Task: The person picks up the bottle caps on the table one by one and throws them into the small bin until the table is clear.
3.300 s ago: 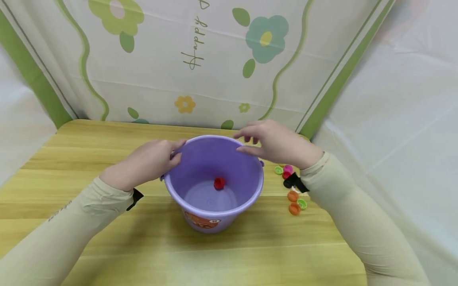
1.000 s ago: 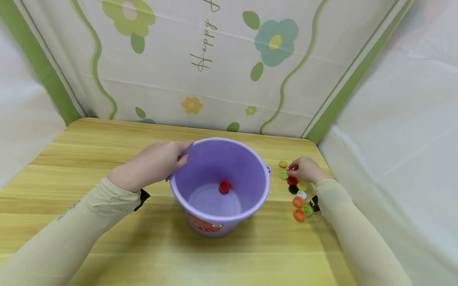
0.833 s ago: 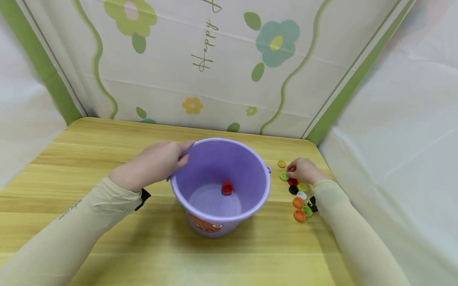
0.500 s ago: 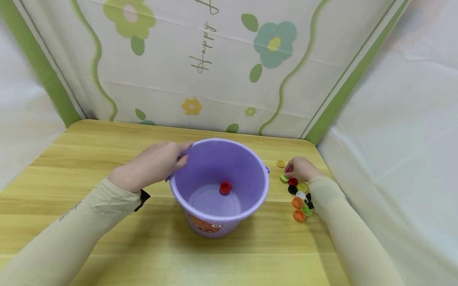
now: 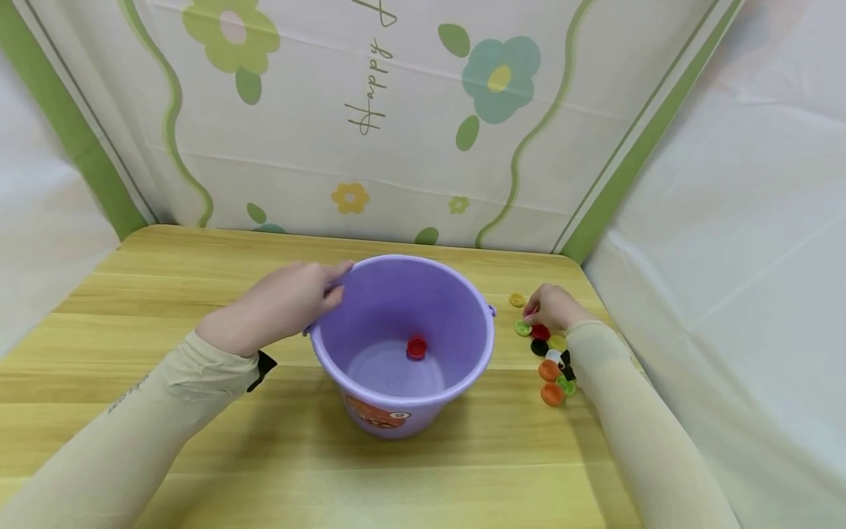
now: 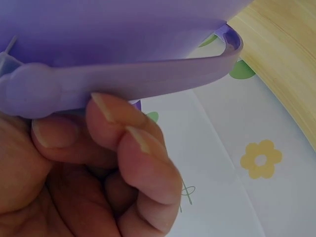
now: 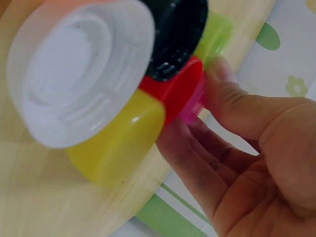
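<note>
Fingers of left hand (image 5: 276, 305) curl closely over rim of purple bucket (image 5: 396, 297), upright on counter (image 5: 502, 448); red plastic cap (image 5: 416, 347) lies inside. Right hand (image 5: 557, 307), fingers nearly together, pinches pink plastic cap (image 7: 193, 107) near lime-green cap (image 5: 522, 328), right of bucket.

Red cap (image 5: 416, 347) inside purple bucket (image 5: 390, 301)

Cloth-screened nook: flowered curtain (image 5: 416, 147), white sheeting (image 5: 747, 257), wood-grain table (image 5: 277, 455).
</note>
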Demonstrator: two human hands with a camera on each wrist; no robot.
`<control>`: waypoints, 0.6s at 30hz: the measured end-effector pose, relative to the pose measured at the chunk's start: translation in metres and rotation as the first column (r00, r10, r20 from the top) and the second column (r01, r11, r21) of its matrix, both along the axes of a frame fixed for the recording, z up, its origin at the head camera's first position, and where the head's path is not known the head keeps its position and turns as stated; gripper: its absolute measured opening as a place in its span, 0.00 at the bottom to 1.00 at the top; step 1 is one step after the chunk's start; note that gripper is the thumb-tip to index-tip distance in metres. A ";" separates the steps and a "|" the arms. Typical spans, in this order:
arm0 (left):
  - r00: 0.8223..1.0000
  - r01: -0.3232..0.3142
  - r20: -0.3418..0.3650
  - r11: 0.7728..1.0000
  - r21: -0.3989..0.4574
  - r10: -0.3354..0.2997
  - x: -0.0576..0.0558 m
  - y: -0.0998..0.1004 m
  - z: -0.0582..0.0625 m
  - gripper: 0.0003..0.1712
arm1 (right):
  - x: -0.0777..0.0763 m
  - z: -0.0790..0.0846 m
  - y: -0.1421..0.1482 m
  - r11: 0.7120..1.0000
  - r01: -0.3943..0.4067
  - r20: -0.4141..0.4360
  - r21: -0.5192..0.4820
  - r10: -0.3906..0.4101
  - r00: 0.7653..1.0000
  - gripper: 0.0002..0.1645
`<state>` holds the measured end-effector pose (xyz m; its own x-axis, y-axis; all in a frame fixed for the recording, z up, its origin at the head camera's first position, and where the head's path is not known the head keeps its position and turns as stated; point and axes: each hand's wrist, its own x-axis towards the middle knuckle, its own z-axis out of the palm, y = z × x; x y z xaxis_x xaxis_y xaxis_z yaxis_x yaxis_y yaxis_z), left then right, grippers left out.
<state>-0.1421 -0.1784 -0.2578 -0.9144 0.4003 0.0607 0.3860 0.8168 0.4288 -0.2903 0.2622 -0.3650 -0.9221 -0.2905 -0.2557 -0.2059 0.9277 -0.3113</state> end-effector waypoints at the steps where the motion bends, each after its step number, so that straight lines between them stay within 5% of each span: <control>1: 1.000 0.002 -0.002 1.000 0.000 -0.002 0.000 0.000 0.000 0.27 | 0.000 0.000 0.000 1.000 0.001 -0.003 0.000 -0.001 1.000 0.09; 18: 1.000 0.000 -0.007 1.000 -0.015 0.000 0.000 0.000 0.000 0.27 | 0.010 0.004 0.003 0.992 -0.123 -0.047 0.010 0.124 0.991 0.11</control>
<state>-0.1424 -0.1782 -0.2575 -0.9138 0.4015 0.0611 0.3892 0.8229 0.4139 -0.2806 0.2653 -0.3608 -0.8904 -0.4012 -0.2150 -0.3334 0.8965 -0.2918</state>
